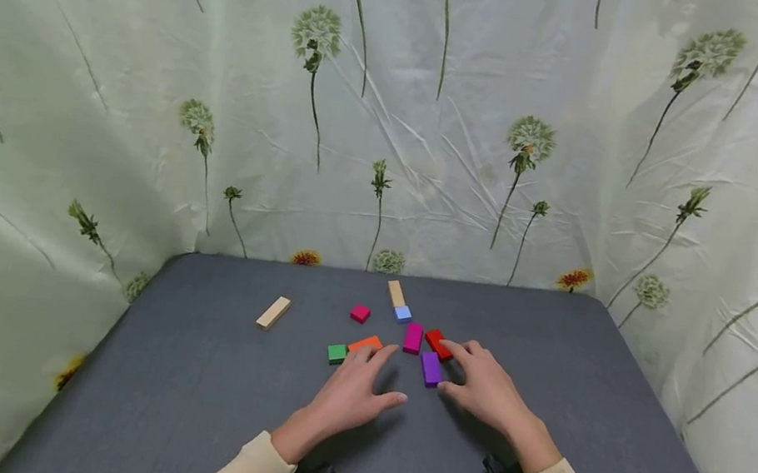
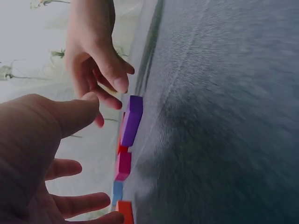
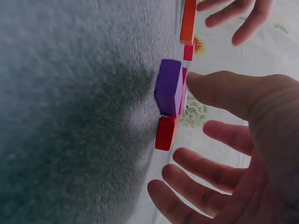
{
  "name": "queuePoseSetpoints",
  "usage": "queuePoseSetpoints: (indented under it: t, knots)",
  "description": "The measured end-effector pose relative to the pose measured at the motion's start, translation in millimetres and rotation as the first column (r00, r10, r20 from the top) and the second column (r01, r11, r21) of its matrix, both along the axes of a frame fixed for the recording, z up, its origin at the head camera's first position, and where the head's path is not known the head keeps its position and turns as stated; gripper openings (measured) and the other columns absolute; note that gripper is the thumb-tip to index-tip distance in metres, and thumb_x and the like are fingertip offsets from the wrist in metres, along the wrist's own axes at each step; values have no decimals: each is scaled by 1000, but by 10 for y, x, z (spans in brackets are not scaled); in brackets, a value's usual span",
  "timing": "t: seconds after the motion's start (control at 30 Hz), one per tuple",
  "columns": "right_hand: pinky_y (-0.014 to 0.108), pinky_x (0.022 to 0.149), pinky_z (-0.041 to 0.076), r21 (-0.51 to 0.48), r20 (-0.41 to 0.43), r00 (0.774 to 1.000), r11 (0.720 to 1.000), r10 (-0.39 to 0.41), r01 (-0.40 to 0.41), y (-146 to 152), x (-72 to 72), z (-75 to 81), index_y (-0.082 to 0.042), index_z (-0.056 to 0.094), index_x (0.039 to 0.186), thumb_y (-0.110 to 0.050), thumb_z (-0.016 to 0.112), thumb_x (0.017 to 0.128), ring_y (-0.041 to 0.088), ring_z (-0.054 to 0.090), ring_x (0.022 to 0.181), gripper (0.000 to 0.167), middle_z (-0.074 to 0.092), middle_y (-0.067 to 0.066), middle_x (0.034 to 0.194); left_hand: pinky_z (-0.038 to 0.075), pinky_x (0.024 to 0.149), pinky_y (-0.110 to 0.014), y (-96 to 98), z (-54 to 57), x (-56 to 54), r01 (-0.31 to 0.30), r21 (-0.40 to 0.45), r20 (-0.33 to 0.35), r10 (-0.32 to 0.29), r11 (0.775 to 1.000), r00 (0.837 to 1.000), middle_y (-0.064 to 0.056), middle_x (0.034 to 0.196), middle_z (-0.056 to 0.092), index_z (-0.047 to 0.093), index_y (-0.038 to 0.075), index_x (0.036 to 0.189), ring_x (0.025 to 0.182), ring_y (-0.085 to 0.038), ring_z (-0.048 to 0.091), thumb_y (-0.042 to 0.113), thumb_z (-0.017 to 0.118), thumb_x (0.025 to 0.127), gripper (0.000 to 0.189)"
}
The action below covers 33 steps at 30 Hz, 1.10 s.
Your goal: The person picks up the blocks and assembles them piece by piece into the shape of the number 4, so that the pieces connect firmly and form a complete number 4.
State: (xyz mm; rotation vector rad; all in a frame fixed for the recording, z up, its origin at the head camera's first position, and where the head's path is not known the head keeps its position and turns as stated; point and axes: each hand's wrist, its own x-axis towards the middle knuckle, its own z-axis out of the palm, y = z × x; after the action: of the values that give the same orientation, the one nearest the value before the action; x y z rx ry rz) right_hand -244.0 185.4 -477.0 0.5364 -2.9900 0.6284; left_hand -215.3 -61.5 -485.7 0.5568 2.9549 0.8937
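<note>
While both hands hang low over the desk [image 1: 186, 422], neither, so far as I can see, has hold of anything. The right hand [image 1: 489, 387] has its fingers parted and its thumb held wide, the thumb just beside the purple block [image 1: 431, 370] and the fingertips by the red block [image 1: 436, 340]. The left hand [image 1: 351, 392] is spread too, its fingers slightly bent beside the orange block [image 1: 366, 343]; whether a fingertip brushes it I can't tell.

All three lie on the desk. I'd take them for painted wood: light, stiff, hardly fragile, perhaps a little slick on the faces. Purple would be surest pinched across its long sides near the middle, thumb on one, fingers on the other. Red sits close to purple, so fingertips would need care not to nudge its neighbour. Orange has the green block [image 1: 337, 354] at one end, so its long sides again look the better hold.

Farther out come the magenta block [image 1: 413, 338], just beside red, then the small crimson block [image 1: 360, 314], and the blue block [image 1: 402, 313] at the end of the far plank [image 1: 397, 294]. The left plank [image 1: 273, 313] lies well apart. Beyond hangs a flowered curtain [image 1: 427, 220].
</note>
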Motion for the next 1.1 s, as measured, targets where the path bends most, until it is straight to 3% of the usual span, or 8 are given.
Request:
queuePoseSetpoints:
  t: [0.13, 0.27, 0.63, 1.1]
  knots:
    - [37, 69, 48, -1, 61, 998, 1000, -6, 6, -19, -102, -11, -17, 57, 144, -28, 84, 84, 18, 52, 87, 67, 57, 5, 107, 49, 83, -40, 138, -30, -147, 11, 23, 10, -11, 1000, 1000, -8, 122, 56, 46, 19, 151, 106, -22, 53, 48, 76, 88, 76]
    - [33, 64, 43, -13, 74, 997, 1000, 11, -11, -19, -155, -42, -19, 58, 143, -27, 84, 84, 16, 50, 80, 64, 55, 3, 97, 41, 66, -31, 250, -66, -273, 11, 17, 19, -11, 1000, 1000, -1, 99, 50, 52, 21, 148, 84, -16, 45, 47, 78, 86, 73]
    - [35, 63, 40, -6, 131, 990, 998, 60, -60, -14, -247, -64, -21, 61, 140, -26, 86, 82, 16, 47, 74, 63, 52, 1, 89, 36, 63, -28, 434, -138, -455, 13, -49, 9, -13, 999, 1000, 0, 94, 47, 60, 26, 141, 81, -17, 40, 45, 80, 84, 63]
    - [35, 67, 42, -14, 110, 992, 998, 68, -67, -63, -211, -38, -16, 66, 128, -25, 88, 79, 15, 48, 78, 55, 53, -1, 90, 35, 62, -26, 456, -144, -492, 24, -140, -6, -25, 990, 1000, -1, 95, 45, 63, 24, 138, 82, -16, 40, 47, 83, 81, 65]
